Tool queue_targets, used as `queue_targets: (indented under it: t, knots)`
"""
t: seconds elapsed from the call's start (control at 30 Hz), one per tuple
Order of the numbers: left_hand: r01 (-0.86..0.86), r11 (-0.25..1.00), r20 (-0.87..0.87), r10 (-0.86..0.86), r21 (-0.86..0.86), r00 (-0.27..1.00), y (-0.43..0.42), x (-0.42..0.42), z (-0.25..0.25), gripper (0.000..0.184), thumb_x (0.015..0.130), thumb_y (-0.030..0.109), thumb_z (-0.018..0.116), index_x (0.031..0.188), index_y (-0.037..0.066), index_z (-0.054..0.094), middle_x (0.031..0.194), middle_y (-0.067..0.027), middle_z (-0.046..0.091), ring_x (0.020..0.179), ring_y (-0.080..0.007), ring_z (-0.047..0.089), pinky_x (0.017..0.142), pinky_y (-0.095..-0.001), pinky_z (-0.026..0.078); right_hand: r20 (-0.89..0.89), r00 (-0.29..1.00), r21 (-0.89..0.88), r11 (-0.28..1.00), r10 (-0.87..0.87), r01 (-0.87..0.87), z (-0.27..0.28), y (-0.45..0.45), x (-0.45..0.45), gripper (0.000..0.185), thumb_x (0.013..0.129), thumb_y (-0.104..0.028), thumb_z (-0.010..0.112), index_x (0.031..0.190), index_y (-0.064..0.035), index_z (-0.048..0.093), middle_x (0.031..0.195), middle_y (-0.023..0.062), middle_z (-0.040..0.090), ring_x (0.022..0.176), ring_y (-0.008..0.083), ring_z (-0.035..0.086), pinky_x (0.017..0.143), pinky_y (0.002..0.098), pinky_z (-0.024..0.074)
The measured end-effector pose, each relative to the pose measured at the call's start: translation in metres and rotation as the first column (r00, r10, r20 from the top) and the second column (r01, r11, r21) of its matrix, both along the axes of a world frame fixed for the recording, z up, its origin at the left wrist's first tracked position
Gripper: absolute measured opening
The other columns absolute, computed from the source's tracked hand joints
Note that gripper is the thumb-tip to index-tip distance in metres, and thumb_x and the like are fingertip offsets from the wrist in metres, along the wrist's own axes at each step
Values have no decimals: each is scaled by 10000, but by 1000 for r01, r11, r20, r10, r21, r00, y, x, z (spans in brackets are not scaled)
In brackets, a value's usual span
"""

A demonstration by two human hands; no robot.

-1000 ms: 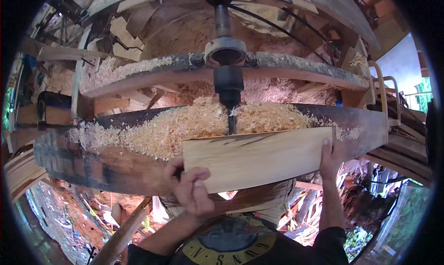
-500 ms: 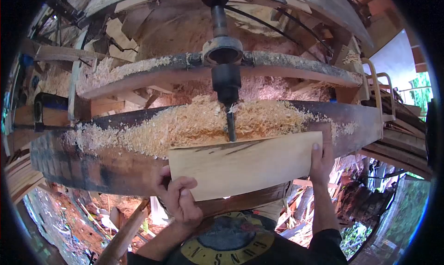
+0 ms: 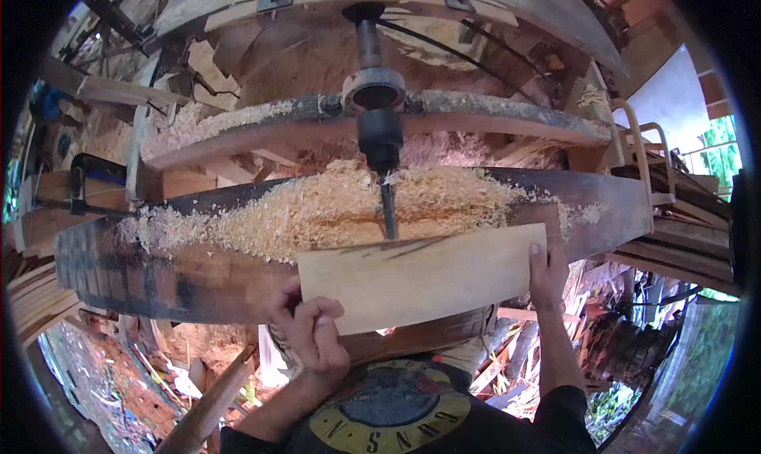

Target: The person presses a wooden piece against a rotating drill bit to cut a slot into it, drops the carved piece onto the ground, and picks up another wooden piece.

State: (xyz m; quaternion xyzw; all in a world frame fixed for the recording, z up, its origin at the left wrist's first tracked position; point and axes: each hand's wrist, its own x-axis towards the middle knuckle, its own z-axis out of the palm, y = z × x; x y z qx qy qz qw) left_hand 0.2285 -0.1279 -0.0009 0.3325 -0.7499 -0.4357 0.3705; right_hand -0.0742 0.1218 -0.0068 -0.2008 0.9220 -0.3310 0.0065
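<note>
A pale wooden board (image 3: 424, 283) lies tilted across the near part of the workbench, its far edge marked with dark streaks. My left hand (image 3: 313, 323) grips its lower left corner, with fingers curled at the edge. At the right end, my right hand (image 3: 548, 275) holds the board, thumb on its face and fingers behind it. The drill bit (image 3: 388, 212) points down from the black chuck (image 3: 380, 137), its tip close to the board's far edge. Whether the tip touches the wood, I cannot tell.
Wood shavings (image 3: 317, 208) are heaped around the bit on the dark workbench (image 3: 198, 287). A shavings-dusted crossbar (image 3: 491, 109) carries the spindle's ring. A clamp (image 3: 83, 180) sits at the left, and stacked planks (image 3: 674, 252) lie at the right. Scraps cover the ground below.
The board has shifted slightly relative to the bit, its left end moving a little right. Both hands keep their hold. The whole view has moved slightly.
</note>
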Motion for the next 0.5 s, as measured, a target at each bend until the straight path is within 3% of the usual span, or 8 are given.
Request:
queue_targets:
  t: [0.1,0.23,0.3,0.33,0.37,0.43,0.47,0.5]
  knots:
    - [-34,998,-11,35,47,999,29,7,4,146,865,75,473,883,13,604,1353,-219,420,1227,-321,443,1103,-445,318,71,995,25,997,-76,75,-1,25,5,298,958,-272,690,892,7,608,802,146,627,733,231,588,696,388,479]
    - [-7,992,-79,17,127,997,44,23,1,203,843,5,486,1027,3,572,1380,-202,409,1183,-269,479,1067,-399,364,27,996,-32,996,-79,80,-11,50,18,305,956,-271,687,861,3,595,807,142,616,752,213,571,712,392,475]
    - [-6,912,-138,69,410,988,48,25,17,258,847,4,520,1104,8,543,1375,-178,424,1172,-240,490,1061,-381,376,75,990,-18,993,-116,118,-11,55,21,288,965,-267,668,911,9,603,851,130,627,788,207,571,746,387,476]
    - [-5,905,-185,93,425,978,47,23,22,286,850,8,537,1136,12,530,1369,-166,432,1167,-229,495,1059,-376,380,97,986,-13,991,-132,134,-9,54,21,283,970,-265,658,937,12,608,873,123,633,806,203,571,762,384,477]
    - [-3,898,-231,117,440,966,46,21,26,317,854,13,553,1169,16,517,1363,-155,441,1162,-219,499,1058,-370,384,126,986,-154,980,-108,127,-7,54,22,278,972,-252,644,1002,21,603,933,126,636,857,208,576,804,381,473]
    - [-33,971,-355,119,237,927,38,18,29,371,863,33,587,1223,28,494,1346,-134,460,1153,-205,507,1056,-366,390,181,982,-420,898,-55,127,-5,53,31,309,975,-225,615,1132,41,595,1053,130,643,958,217,585,887,376,467]
    - [-5,964,-452,128,265,883,36,16,37,427,869,47,605,1273,35,469,1312,-120,482,1141,-202,501,1041,-367,397,75,997,-474,881,17,21,-5,48,34,342,973,-208,604,1195,49,566,1118,137,626,1021,225,575,933,379,450]
    - [-13,959,-444,144,284,884,36,16,39,437,866,43,603,1281,34,465,1296,-114,485,1138,-198,500,1042,-364,395,-37,996,-513,854,82,-90,-5,41,35,384,970,-191,592,1257,57,537,1183,144,609,1084,234,566,979,381,432]
